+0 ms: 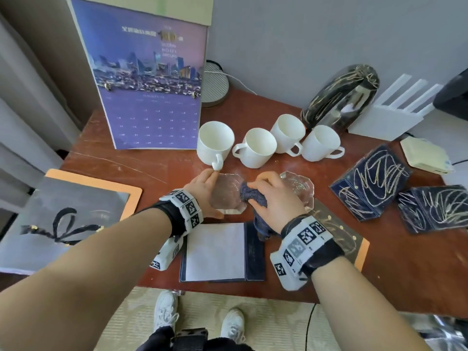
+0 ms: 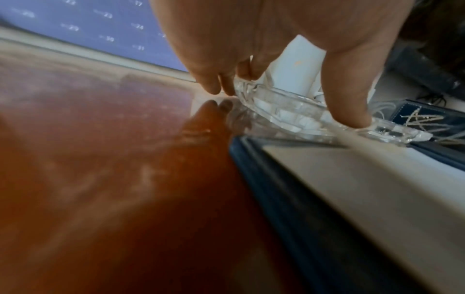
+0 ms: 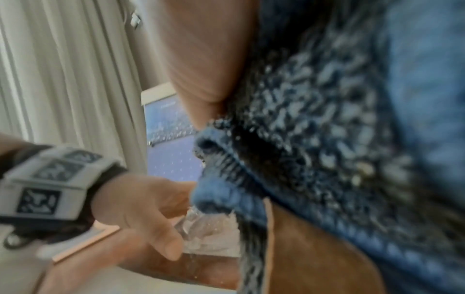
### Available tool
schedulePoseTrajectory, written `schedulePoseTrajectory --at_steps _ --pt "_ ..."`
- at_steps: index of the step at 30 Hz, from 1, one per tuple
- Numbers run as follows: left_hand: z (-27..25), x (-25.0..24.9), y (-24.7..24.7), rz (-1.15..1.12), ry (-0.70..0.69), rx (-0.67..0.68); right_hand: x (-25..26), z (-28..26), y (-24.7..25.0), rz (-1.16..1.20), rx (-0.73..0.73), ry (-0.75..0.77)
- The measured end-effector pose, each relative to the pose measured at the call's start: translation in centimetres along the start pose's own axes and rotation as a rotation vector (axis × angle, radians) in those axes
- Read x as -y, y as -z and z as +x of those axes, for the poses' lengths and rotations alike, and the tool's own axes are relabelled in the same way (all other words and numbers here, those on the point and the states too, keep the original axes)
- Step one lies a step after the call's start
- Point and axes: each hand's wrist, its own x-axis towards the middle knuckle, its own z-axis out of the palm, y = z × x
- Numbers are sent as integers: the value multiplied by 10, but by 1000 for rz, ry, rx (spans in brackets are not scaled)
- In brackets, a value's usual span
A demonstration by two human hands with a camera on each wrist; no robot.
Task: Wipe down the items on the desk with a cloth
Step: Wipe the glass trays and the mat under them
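The person's left hand steadies a clear glass dish on the reddish desk, thumb on the near rim and fingers curved over the far rim, so the dish is pinched from both sides – a hold that probably keeps the slippery glass from sliding while it is rubbed. From the left wrist view the thumb presses down on the faceted rim of the dish, which seems slightly lifted or tilted at its near edge above a blue-edged notepad. The right hand is closed around a bunched blue cloth, pushing its wadded end onto the right side of the dish; a loose tail of the cloth hangs down over the notepad. Bunching likely gives a firm pad for the faceted surface. In the right wrist view the cloth fills most of the frame and meets the glass just beside the left hand. A second glass dish lies just behind the right hand, and four white mugs stand in a row behind – judging by this, the wiping is at the first dish, with the rest of the items yet to be reached
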Motion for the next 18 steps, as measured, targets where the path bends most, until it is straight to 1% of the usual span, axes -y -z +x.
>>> schedulePoseTrajectory --at_steps 2,5,7,9,13,16,18 --pt "-1 8 2 -69 -30 35 10 21 -3 -96 41 49" --pt "-2 13 2 -130 -22 66 20 50 -13 -292 156 124" --pt "-3 12 3 -148 -14 60 21 63 -20 -413 220 114" --pt "-2 11 3 -154 -2 53 21 68 -25 -477 251 78" --pt "-2 11 0 -156 34 44 20 68 -29 -522 292 131" --pt "0 11 0 -131 38 57 16 75 -26 -485 403 159" --pt "2 11 2 -122 50 74 12 81 -23 -400 498 157"
